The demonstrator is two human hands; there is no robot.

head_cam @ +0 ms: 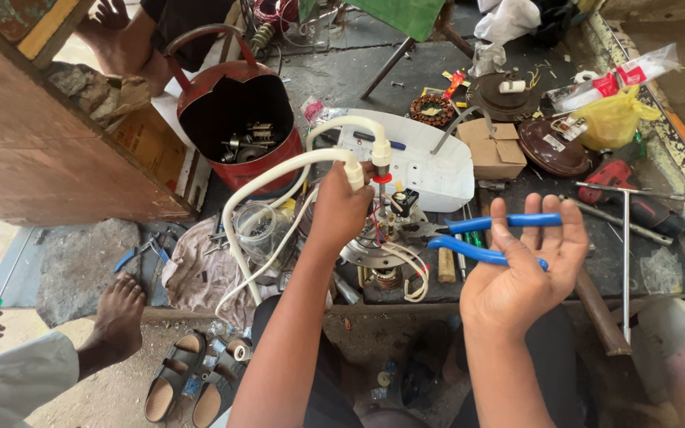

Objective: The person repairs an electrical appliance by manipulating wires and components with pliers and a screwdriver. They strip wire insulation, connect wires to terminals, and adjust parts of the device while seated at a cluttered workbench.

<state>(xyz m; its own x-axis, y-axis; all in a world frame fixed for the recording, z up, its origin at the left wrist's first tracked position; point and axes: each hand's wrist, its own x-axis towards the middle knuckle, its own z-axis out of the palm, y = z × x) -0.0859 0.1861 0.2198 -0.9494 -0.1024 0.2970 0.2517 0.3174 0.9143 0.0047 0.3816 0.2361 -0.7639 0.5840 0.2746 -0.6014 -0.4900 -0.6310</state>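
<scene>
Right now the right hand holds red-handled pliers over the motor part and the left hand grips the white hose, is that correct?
Not quite: the pliers in the right hand have blue handles, not red, as the head view shows. The left hand does grip the white hose.

Single head-worn view, looking steeply down, close over the hands, cluttered workbench (675, 269) ahead, ground below

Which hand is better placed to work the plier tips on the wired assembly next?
Right. The right hand already holds the blue-handled pliers, tips at the wired assembly. The left hand is occupied steadying it.
</scene>
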